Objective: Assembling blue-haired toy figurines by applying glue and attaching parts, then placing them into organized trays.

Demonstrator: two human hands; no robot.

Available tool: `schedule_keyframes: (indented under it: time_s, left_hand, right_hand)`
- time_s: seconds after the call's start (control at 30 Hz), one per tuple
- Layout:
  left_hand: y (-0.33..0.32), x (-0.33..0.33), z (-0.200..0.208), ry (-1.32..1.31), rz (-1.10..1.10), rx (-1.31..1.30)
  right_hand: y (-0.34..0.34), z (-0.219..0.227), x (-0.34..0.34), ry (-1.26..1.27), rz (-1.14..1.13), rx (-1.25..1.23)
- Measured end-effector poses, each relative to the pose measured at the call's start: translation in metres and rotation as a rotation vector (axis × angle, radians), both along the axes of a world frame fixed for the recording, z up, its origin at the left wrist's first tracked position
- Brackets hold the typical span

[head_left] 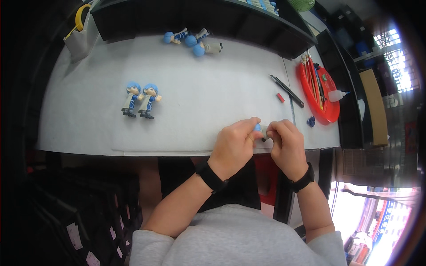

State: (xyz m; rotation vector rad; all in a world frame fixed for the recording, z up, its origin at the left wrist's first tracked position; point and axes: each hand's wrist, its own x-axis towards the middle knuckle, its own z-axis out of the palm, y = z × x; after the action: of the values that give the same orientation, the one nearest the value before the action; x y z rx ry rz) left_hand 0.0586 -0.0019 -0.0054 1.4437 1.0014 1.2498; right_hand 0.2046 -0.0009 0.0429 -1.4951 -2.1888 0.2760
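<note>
Near the table's front edge, both my hands hold one small blue-haired figurine [264, 129]. My left hand [236, 141] is closed around its blue head end. With pinched fingers, my right hand [287, 141] grips the pale coat and the lower end. Most of the figurine is hidden behind my fingers. To the left, two matching figurines [130, 99] lie side by side in pale coats and dark shoes. Farther back, several more figurines [199, 50] lie in a loose group.
A red tray [329, 116] at the right holds brushes and a small white bottle [337, 95]. Beside it lie a black pen [289, 92], a red piece [280, 97] and a dark blue bit [311, 121]. A black bin [204, 27] borders the back; a grey holder [80, 44] stands back left.
</note>
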Motion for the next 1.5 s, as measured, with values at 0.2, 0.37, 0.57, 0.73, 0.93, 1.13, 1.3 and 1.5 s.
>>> schedule_keyframes:
  time_s: [0.2,0.37,0.57,0.73,0.93,1.13,1.3,1.5]
  left_hand:
    - [0.002,0.0,-0.002,-0.011,-0.003,0.012]
    - [0.005,0.0,-0.001,-0.042,-0.035,-0.04]
    - [0.001,0.0,0.002,-0.051,-0.02,-0.074]
    - [0.002,-0.003,0.003,0.028,0.001,-0.008]
    - [0.001,0.002,0.0,-0.056,-0.025,-0.058]
    - [0.002,-0.001,0.004,-0.073,-0.042,-0.138]
    - [-0.001,-0.002,0.006,-0.072,-0.043,-0.149]
    - [0.001,0.0,0.004,-0.066,-0.036,-0.116]
  right_hand:
    - [0.004,0.002,-0.006,0.031,0.021,0.016]
    - [0.006,0.0,-0.002,0.006,-0.014,-0.016]
    - [0.003,0.002,0.002,-0.009,-0.01,-0.021]
    - [0.007,0.005,-0.008,-0.017,0.036,0.043]
    - [0.002,0.005,-0.004,-0.039,-0.001,0.024]
    - [0.003,0.004,0.012,-0.062,-0.023,-0.014]
    - [-0.005,0.013,0.015,0.127,-0.114,-0.044]
    - [0.003,0.005,-0.005,0.104,-0.017,0.005]
